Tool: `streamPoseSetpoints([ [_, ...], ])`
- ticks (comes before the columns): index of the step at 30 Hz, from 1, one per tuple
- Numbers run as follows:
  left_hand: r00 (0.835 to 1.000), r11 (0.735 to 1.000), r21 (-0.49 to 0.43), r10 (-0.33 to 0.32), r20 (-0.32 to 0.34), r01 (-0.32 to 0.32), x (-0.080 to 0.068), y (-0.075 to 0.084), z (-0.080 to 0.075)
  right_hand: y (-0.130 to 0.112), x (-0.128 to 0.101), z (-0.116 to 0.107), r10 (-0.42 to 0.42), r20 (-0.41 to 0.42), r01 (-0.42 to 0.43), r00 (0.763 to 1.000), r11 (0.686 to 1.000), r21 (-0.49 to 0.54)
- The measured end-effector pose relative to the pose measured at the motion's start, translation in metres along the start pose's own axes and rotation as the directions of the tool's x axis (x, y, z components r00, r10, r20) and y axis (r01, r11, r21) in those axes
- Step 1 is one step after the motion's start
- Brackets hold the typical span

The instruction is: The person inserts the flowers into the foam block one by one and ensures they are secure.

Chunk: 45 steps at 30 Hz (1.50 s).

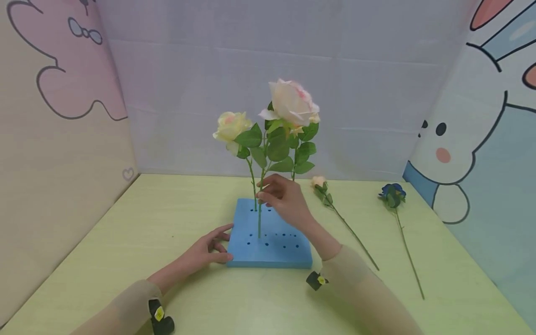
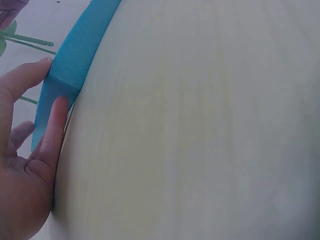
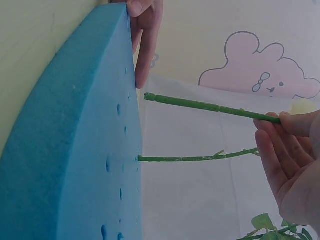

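A big pale-pink rose (image 1: 293, 104) has its stem (image 3: 187, 103) pinched by the right hand (image 1: 284, 197), tip just off the blue block (image 1: 251, 256). Its bloom mostly hides another flower (image 1: 306, 151), whose foot the hand covers. The left hand (image 1: 209, 248) rests relaxed fingers against the block's left edge; table (image 1: 125, 232) stretches beyond.

Right hand (image 1: 288, 199) high in a pinch, left hand (image 1: 205, 249) lower, seemingly spread
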<state>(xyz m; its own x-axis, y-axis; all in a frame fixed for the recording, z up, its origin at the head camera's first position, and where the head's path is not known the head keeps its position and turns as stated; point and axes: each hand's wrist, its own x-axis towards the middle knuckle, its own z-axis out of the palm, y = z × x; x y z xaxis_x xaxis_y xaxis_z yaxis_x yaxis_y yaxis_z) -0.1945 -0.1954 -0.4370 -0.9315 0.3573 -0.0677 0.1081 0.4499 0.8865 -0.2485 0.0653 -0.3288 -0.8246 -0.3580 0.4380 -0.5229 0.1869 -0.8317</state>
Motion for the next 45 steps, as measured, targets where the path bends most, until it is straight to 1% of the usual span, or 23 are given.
streamPoseSetpoints([
  [8, 1.000, 1.000, -0.002, -0.010, -0.003, 0.010, 0.000, 0.001, 0.000, 0.005, 0.007, 0.011, -0.053, -0.003, 0.052, 0.999, 0.996, -0.074],
  [13, 1.000, 1.000, -0.001, -0.016, -0.007, 0.016, -0.001, 0.003, 0.000, 0.006, 0.008, 0.017, -0.109, 0.015, 0.110, 0.994, 0.986, -0.129],
  [17, 1.000, 1.000, -0.007, 0.002, 0.003, -0.002, -0.001, 0.004, -0.001, 0.006, 0.008, 0.020, -0.151, 0.037, 0.156, 0.988, 0.971, -0.182],
  [20, 1.000, 1.000, -0.013, 0.017, 0.013, -0.017, -0.002, 0.005, -0.002, 0.006, 0.008, 0.022, -0.162, 0.037, 0.166, 0.986, 0.964, -0.206],
  [26, 0.999, 0.999, -0.023, 0.031, 0.016, -0.030, -0.001, 0.005, -0.002, 0.007, 0.008, 0.024, -0.134, 0.045, 0.141, 0.990, 0.965, -0.221],
  [33, 1.000, 1.000, -0.017, 0.024, 0.010, -0.023, 0.000, 0.003, -0.002, 0.004, 0.009, 0.023, -0.076, 0.094, 0.093, 0.993, 0.978, -0.187],
  [41, 1.000, 1.000, 0.012, 0.002, -0.001, -0.002, 0.001, -0.001, 0.000, -0.001, 0.011, 0.022, -0.046, 0.123, 0.073, 0.991, 0.972, -0.225],
  [45, 1.000, 1.000, 0.012, 0.009, 0.001, -0.009, 0.001, -0.001, 0.000, -0.002, 0.011, 0.021, -0.039, 0.133, 0.070, 0.990, 0.969, -0.238],
])
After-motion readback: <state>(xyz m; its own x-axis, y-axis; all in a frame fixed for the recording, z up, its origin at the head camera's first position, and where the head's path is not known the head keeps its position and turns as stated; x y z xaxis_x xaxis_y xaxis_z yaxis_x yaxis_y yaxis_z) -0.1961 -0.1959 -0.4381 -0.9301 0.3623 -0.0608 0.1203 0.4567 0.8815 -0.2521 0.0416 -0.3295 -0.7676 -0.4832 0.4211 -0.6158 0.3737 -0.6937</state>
